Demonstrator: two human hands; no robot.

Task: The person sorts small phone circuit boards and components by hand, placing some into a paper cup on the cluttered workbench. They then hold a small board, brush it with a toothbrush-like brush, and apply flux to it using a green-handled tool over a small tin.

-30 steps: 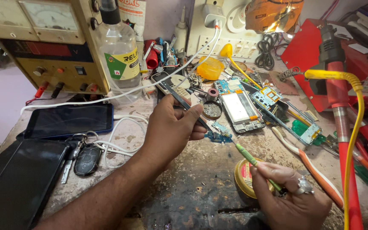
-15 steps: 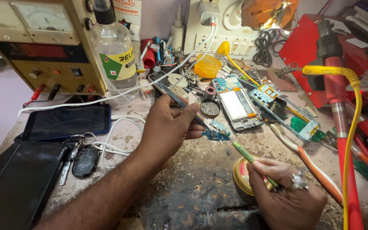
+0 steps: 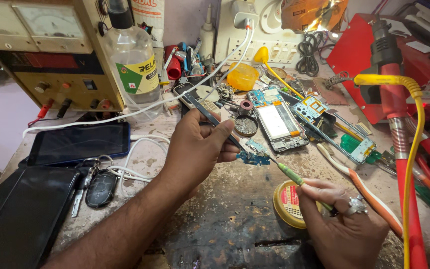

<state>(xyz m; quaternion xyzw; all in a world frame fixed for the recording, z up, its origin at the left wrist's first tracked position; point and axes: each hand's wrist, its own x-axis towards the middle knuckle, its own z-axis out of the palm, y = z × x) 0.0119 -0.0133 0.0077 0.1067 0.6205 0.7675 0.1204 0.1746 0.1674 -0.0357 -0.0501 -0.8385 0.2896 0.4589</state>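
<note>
Head view: small blue board [image 3: 253, 158] lies just beyond left fingers [image 3: 220, 130].

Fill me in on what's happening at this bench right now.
A person is working on a small blue circuit board lying on the scarred workbench. The left hand pins the board with black tweezers, while the right hand holds a green-handled soldering iron with its tip at the board's edge. A round yellow tin sits by the right hand, and an opened phone lies behind the board.
</note>
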